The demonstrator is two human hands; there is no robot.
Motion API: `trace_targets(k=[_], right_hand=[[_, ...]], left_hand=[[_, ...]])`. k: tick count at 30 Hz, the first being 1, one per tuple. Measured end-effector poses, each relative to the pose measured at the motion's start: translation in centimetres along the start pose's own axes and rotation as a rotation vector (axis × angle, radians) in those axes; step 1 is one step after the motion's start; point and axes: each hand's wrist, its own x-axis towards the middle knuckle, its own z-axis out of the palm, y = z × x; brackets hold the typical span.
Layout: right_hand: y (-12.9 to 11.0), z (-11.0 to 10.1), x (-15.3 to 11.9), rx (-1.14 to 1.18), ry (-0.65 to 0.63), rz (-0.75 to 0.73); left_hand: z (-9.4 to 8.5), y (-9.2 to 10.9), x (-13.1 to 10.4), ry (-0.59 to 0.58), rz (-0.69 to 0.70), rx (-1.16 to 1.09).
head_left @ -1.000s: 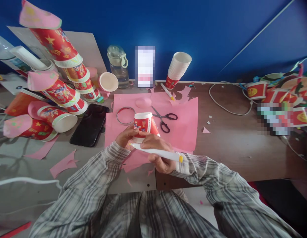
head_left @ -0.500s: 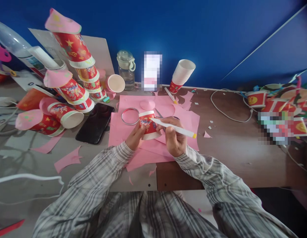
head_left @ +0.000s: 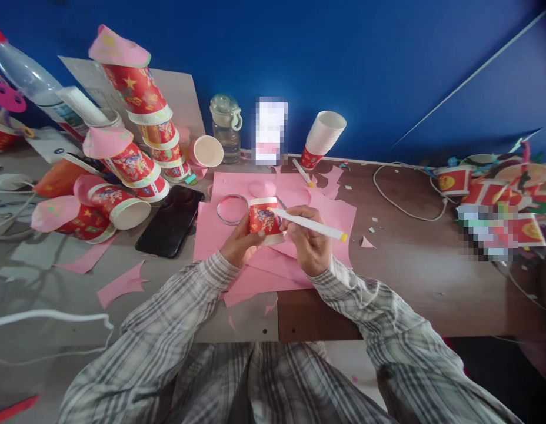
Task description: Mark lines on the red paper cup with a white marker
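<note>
My left hand [head_left: 238,242] holds a red patterned paper cup [head_left: 263,218], tilted with its white rim toward me. In my right hand [head_left: 312,241] is a white marker [head_left: 315,226] with a yellow end; its tip is at the upper right of the cup's side. Under both hands lie sheets of pink paper [head_left: 211,235]. A roll of tape [head_left: 232,209] rests on the paper left of the cup, and a small pink cone [head_left: 262,188] sits just behind it. Scissors, partly hidden by the cup and my right hand, lie beside it.
Stacked red cups with pink tops [head_left: 136,94] and a black phone [head_left: 169,221] are at the left. Behind stand a water bottle [head_left: 226,129], a blurred bright screen [head_left: 270,131] and a white cup stack [head_left: 324,135]. Cup crafts [head_left: 489,182] and a cable [head_left: 400,217] lie right.
My left hand has turned the cup slightly, so more of its printed side shows, and its thumb has moved lower. The marker and my right hand have shifted slightly.
</note>
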Motion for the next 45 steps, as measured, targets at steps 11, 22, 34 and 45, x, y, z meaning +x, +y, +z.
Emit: trace_targets(k=[11, 22, 34, 45], right_hand=[[0.8, -0.3, 0.4, -0.257, -0.004, -0.085], [1.1, -0.5, 0.8, -0.283, 0.003, -0.099], [0.7, -0.5, 1.0, -0.308, -0.012, -0.092], [-0.1, -0.6, 1.0, -0.263, -0.070, -0.025]], left_hand=[[-0.7, -0.9, 0.2, -0.024, 0.034, 0.106], [-0.9, -1.3, 0.2, -0.031, 0.077, 0.186], [-0.9, -1.1, 0.2, -0.010, 0.069, 0.203], [-0.6, -0.7, 0.4, -0.025, 0.078, 0.133]])
